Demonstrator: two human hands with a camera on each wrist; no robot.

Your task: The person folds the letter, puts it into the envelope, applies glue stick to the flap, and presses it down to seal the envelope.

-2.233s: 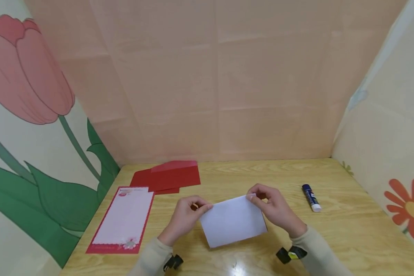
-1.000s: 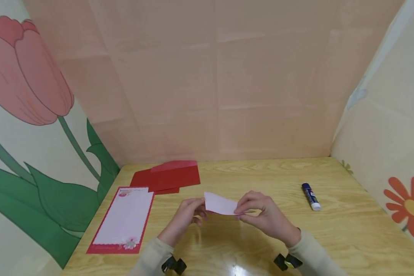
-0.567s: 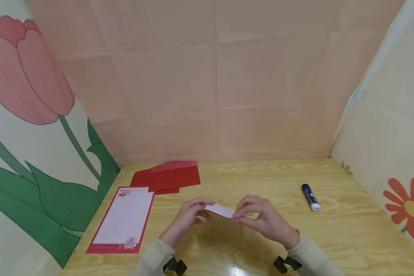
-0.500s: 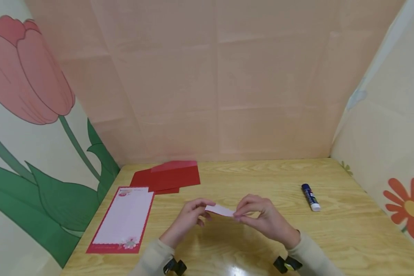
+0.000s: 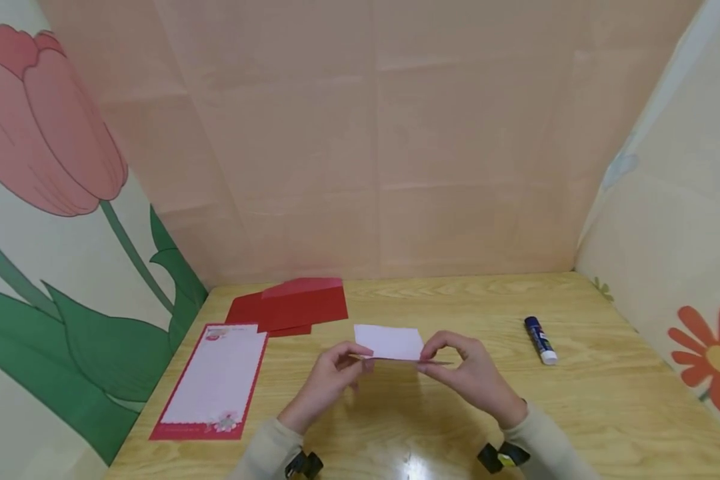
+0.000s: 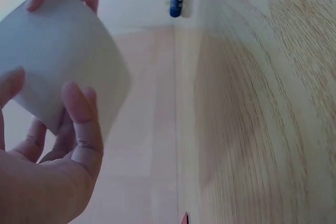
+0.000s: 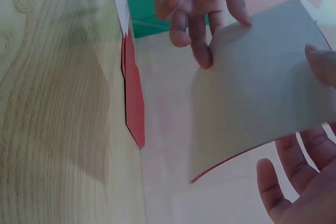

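A folded sheet, white on the side that shows, is held above the table between both hands in the head view. My left hand pinches its left end between thumb and fingers, and my right hand pinches the right end. In the left wrist view the paper curves away from the left hand. The right wrist view shows the paper bowed, a thin red edge along its bottom, with the left hand at one side and the right hand at the other.
A red-bordered letter sheet lies at the left of the wooden table. Behind it lie red envelopes, overlapping one another. A glue stick with a dark blue body lies on the right. Walls with flower pictures stand at both sides.
Earlier the paper hung broad side facing the camera, then was tilted to a thin strip. Now more of its white face shows, rising behind the fingers. Both hands kept their pinch on it.
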